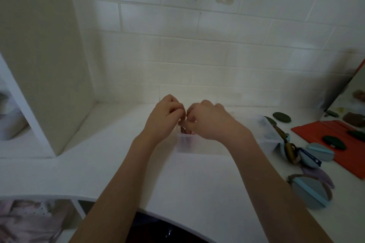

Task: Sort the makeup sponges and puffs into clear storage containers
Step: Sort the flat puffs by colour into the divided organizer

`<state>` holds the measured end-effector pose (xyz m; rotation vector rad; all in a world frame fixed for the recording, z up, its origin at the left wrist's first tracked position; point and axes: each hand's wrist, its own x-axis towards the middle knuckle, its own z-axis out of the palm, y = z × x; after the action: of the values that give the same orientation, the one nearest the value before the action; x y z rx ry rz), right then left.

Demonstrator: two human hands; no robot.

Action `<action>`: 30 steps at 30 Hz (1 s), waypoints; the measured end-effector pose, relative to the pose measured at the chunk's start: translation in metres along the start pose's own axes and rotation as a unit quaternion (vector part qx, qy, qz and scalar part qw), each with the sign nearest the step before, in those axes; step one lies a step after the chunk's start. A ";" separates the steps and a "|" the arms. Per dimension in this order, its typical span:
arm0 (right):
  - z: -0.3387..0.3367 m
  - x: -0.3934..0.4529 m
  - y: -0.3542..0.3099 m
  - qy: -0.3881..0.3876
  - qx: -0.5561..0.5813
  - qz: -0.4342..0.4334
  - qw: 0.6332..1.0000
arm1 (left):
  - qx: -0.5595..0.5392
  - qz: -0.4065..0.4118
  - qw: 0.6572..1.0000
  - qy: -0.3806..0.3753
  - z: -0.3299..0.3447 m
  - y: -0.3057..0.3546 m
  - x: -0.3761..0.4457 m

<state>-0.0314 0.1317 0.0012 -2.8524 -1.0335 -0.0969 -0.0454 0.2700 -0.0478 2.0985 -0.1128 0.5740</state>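
Tucking puffs into the clear container (184,144) mid-counter, my left hand (165,117) and right hand (207,120) both curl, pinching something hidden; pressing unevenly could tip the light container over.

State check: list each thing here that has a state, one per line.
Left hand: curled over the box, pinching something small.
Right hand: curled, pinching the same spot.
Box: upright, lidless, contents unclear.
Second box: tipped on its side, puffs against it.
Blue puff: loose on the counter.
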 end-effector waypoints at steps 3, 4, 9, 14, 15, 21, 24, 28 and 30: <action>0.001 -0.001 -0.008 0.011 -0.040 -0.004 0.999 | -0.002 0.004 1.000 -0.005 0.001 -0.002 0.000; 0.001 -0.002 -0.010 0.005 -0.044 0.000 0.999 | -0.004 0.003 1.000 -0.006 0.002 -0.001 0.000; 0.001 0.000 -0.010 -0.014 0.008 0.063 0.998 | -0.005 -0.005 1.000 -0.013 0.001 0.000 -0.001; 0.011 0.013 -0.010 -0.044 0.086 0.132 0.986 | -0.011 -0.013 1.000 -0.015 0.002 0.002 -0.001; 0.009 0.011 -0.010 -0.041 0.118 0.143 0.982 | -0.016 -0.015 1.000 -0.015 0.002 0.001 -0.001; -0.005 -0.001 -0.007 -0.034 0.228 0.130 0.964 | -0.030 -0.020 0.999 -0.013 0.001 -0.001 0.000; -0.007 -0.001 -0.007 0.007 0.261 0.124 0.957 | -0.031 -0.021 0.999 -0.013 0.002 -0.003 0.000; -0.006 0.000 -0.007 0.025 0.258 0.114 0.959 | -0.027 -0.017 0.999 -0.014 0.002 -0.004 0.001; -0.005 0.001 -0.006 0.017 0.249 0.106 0.962 | -0.024 -0.015 0.999 -0.015 0.002 -0.004 0.001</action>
<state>-0.0346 0.1359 0.0069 -2.4634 -0.6245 0.1163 -0.0425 0.2708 -0.0517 2.0598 -0.1107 0.5178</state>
